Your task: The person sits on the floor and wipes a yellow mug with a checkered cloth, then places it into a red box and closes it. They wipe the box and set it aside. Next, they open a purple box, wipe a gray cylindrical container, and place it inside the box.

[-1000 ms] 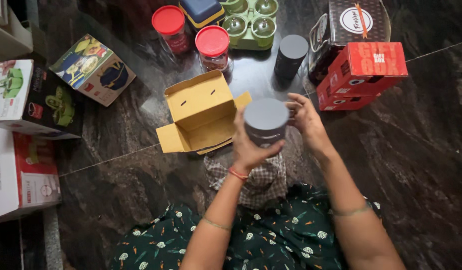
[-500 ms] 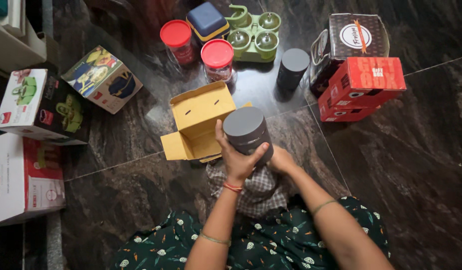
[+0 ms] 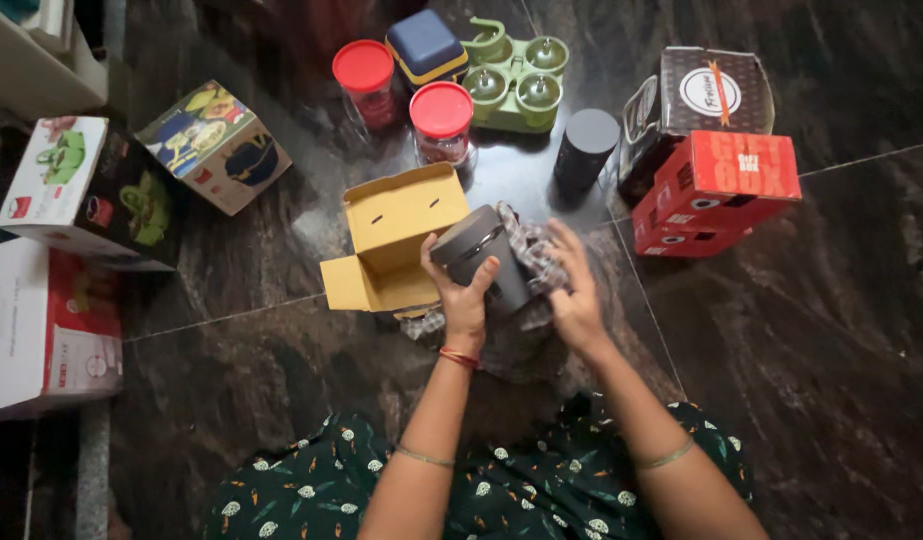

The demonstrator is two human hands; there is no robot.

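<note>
Left hand (image 3: 463, 300) has a closed grip on the grey jar (image 3: 479, 258), tilted over the floor at twelve o'clock, right hand (image 3: 573, 290) pressing the checked cloth (image 3: 533, 255) against it, yellow box (image 3: 393, 240) open and empty alongside.

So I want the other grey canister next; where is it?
In the head view the second grey canister stands upright on the dark floor, upper centre-right, between the red-lidded jar and the red gift box.
</note>
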